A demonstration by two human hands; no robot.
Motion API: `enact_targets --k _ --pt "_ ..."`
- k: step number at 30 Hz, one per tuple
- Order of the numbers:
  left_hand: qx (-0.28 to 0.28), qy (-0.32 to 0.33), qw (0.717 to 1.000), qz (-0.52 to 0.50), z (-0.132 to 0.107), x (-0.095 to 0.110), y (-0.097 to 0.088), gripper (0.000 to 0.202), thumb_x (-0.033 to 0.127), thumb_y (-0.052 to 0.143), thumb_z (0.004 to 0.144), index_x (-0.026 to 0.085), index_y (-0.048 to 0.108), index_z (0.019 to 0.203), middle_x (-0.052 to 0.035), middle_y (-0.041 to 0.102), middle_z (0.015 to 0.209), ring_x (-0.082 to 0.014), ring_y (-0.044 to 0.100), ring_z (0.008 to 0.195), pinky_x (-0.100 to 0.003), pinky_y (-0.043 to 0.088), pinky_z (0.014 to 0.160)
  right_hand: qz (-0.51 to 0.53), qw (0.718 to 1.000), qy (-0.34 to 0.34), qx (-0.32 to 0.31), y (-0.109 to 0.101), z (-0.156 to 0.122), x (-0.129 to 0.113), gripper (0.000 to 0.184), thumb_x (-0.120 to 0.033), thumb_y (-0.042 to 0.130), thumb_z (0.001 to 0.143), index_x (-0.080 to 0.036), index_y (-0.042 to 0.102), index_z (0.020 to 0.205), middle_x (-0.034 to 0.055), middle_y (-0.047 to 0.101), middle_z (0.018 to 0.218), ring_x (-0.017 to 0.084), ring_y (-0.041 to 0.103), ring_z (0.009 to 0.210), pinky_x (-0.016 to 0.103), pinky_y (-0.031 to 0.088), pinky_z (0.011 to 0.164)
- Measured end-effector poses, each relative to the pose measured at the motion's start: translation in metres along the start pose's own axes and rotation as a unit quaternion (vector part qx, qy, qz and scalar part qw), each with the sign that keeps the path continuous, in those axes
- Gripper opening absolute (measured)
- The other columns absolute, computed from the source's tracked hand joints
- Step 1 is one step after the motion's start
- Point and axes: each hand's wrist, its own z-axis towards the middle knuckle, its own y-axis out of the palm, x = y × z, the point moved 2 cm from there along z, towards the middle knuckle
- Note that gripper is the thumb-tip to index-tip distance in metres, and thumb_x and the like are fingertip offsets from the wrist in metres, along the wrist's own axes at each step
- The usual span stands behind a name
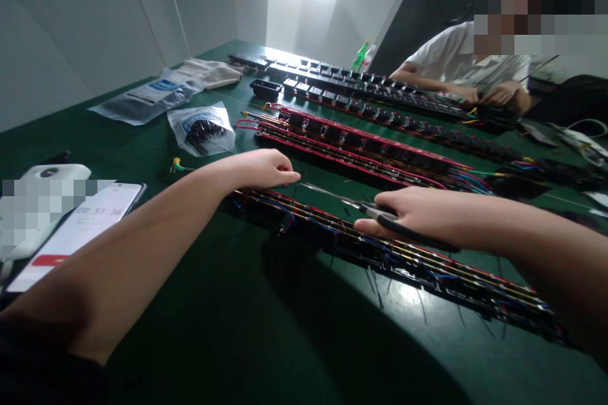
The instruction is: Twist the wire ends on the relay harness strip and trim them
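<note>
My left hand (263, 169) reaches over a long wired strip (427, 259) on the green table (237, 329), its fingertips pinched together on something too thin to make out. My right hand (418, 212) grips black-handled scissors (342, 199), whose blades point left toward the left hand's fingertips. The strip carries red, blue and brass-coloured wires and runs from the centre to the lower right.
More strips with black sockets (361, 139) lie behind. Plastic bags (202, 130) sit at the upper left, a phone (76, 231) with a timer at the left. A person in a white shirt (465, 63) works at the far right. A green bottle (360, 56) stands far back.
</note>
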Motion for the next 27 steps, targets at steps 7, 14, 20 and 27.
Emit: enact_targets --k 7,14,20,27 --pt "-0.019 0.025 0.999 -0.039 0.006 0.001 0.016 0.033 0.044 0.06 0.082 0.02 0.077 0.098 -0.002 0.076 0.092 -0.0164 0.065 0.081 -0.025 0.045 0.069 0.014 0.999 -0.03 -0.019 0.008 0.008 -0.008 0.072 -0.089 0.052 0.074 -0.024 0.073 0.099 0.0085 0.075 0.099 0.03 0.071 0.086 0.042 0.054 0.072" --pt "0.031 0.095 0.994 -0.044 0.009 0.001 0.016 0.027 0.039 0.059 0.084 0.019 0.075 0.093 -0.0002 0.072 0.086 -0.0137 0.062 0.077 -0.024 0.043 0.069 -0.01 0.999 -0.028 -0.035 0.01 0.01 -0.01 0.073 -0.091 0.05 0.074 -0.024 0.072 0.091 0.0079 0.074 0.093 0.03 0.07 0.082 0.042 0.053 0.069" --pt "0.071 0.181 0.979 -0.066 0.011 -0.001 0.019 0.023 0.036 0.061 0.083 0.019 0.075 0.088 -0.0003 0.073 0.09 -0.0139 0.064 0.084 -0.024 0.045 0.077 -0.025 0.999 -0.045 -0.008 0.009 0.018 -0.027 0.079 -0.094 0.046 0.073 -0.022 0.071 0.092 0.0097 0.074 0.094 0.029 0.07 0.08 0.04 0.053 0.065" --pt "0.084 0.223 0.966 -0.105 0.013 -0.007 0.02 0.022 0.036 0.063 0.082 0.017 0.074 0.085 -0.0009 0.073 0.087 -0.0133 0.064 0.081 -0.025 0.046 0.077 -0.061 0.996 -0.071 -0.015 0.008 0.023 -0.05 0.085 -0.094 0.036 0.077 -0.018 0.072 0.091 0.0114 0.073 0.088 0.029 0.069 0.073 0.039 0.05 0.061"
